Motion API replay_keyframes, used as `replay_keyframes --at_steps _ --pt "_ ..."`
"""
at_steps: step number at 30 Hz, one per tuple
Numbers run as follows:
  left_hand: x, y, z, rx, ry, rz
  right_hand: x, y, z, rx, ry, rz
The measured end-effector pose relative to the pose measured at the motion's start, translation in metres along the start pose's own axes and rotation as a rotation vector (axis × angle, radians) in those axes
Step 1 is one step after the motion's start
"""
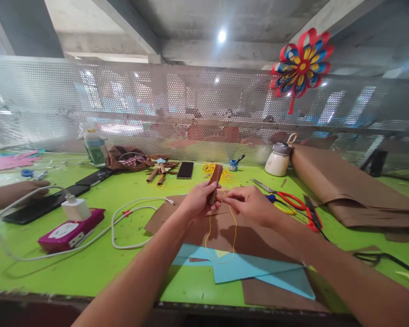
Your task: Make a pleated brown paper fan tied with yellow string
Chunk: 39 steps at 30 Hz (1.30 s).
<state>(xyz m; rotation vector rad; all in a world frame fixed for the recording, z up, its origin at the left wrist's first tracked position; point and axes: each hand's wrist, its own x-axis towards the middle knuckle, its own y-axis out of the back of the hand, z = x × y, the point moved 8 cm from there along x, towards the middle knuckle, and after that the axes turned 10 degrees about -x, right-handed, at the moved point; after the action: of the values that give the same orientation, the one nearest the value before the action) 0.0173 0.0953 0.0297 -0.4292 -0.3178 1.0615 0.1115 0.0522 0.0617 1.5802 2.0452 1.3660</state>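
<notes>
My left hand (199,200) is closed around a folded strip of brown paper (215,181) that points up and away from me. Beside it, my right hand (247,202) pinches a thin yellow string (235,231) close to the paper. The string hangs in a loop below both hands. Under them lie brown paper sheets (259,240) and light blue paper pieces (245,265). Whether the string goes around the brown strip is hidden by my fingers.
Scissors (289,200) and other tools lie right, near a large folded brown sheet (354,186). Left are a purple power strip (71,231), a white charger (75,209) with cable, and another person's hand (34,188). A phone (185,170) and white bottle (278,161) stand behind.
</notes>
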Motion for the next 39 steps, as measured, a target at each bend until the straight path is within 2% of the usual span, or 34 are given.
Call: replay_keyframes --at_steps 3,6,10,16,19,24,28,34,39 --pt "0.007 0.004 -0.013 0.015 -0.018 0.048 -0.009 -0.012 -0.027 -0.220 0.191 -0.094" --pt "0.013 0.004 -0.018 0.071 -0.060 0.063 -0.013 -0.016 -0.049 -0.351 0.283 -0.128" --pt "0.015 0.007 -0.012 0.124 -0.129 0.119 -0.010 -0.001 -0.065 -0.354 0.341 -0.077" --pt "0.010 0.012 -0.021 -0.033 0.013 0.179 -0.020 -0.015 -0.071 -0.304 0.373 -0.277" --pt "0.007 0.007 -0.023 -0.007 0.021 0.181 -0.012 -0.010 -0.067 -0.303 0.367 -0.159" --pt "0.001 -0.016 -0.039 0.001 0.137 0.002 0.013 0.019 -0.030 -0.282 0.246 0.102" --pt "0.001 -0.015 -0.039 0.027 0.105 0.024 0.021 0.036 -0.001 -0.378 0.191 0.239" --pt "0.000 -0.014 -0.035 0.119 0.047 0.051 0.023 0.044 0.011 -0.468 0.158 0.308" --pt "-0.006 -0.023 -0.031 0.156 0.004 0.012 0.022 0.057 0.014 -0.468 0.104 0.365"
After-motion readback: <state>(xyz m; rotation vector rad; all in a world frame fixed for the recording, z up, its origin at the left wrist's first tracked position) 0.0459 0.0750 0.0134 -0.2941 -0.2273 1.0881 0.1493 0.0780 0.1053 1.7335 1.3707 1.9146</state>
